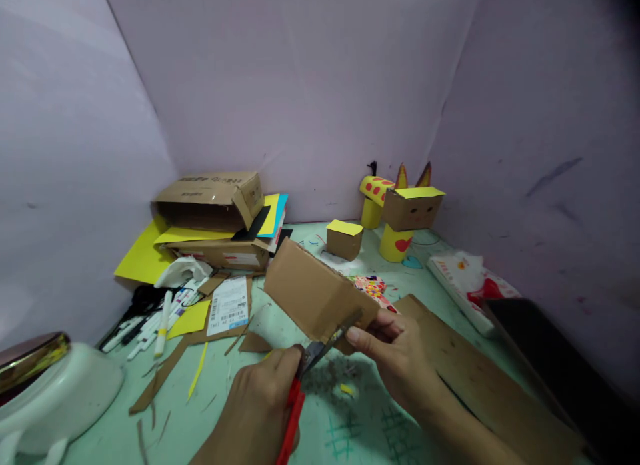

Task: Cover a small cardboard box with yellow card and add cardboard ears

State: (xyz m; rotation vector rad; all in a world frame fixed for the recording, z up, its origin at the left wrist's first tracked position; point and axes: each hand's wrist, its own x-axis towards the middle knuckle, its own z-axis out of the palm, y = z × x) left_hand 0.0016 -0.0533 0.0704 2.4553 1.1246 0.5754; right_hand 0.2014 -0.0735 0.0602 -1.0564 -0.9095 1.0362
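My left hand (265, 388) is closed around the red handles of a pair of scissors (293, 418). The blades reach up and to the right, against the lower edge of a folded brown cardboard piece (320, 288). In my right hand (395, 348), that cardboard is pinched at its lower right end, thumb in front and fingers behind. My right thumb lies close to the blade tips. Cardboard scraps (255, 343) and a small yellow paper bit (347, 389) lie on the table below.
A cardboard animal figure (413, 208) and a small yellow-topped box (344, 242) stand at the back. Larger boxes (210, 198), markers (163, 322) and a labelled cardboard scrap (227, 305) lie left. Right are a long cardboard sheet (465, 365), a plastic packet (470, 285) and a dark slab (550, 365).
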